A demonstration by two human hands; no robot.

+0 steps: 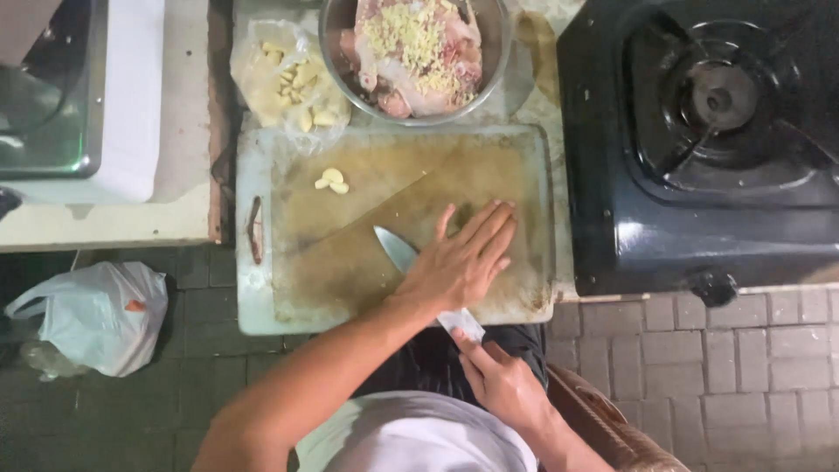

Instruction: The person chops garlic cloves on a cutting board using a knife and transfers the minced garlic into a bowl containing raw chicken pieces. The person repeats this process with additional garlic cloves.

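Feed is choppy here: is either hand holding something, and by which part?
The right hand grips the knife by its handle; the left hand presses flat on the blade.

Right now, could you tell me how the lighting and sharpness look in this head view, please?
Head view: light is warm and dim; the cutting board and bowl of meat are brightest, while the paved floor and stove fall dark. The left hand pressed flat on the knife looks slightly soft; fine detail is smeared throughout. No strong glare.
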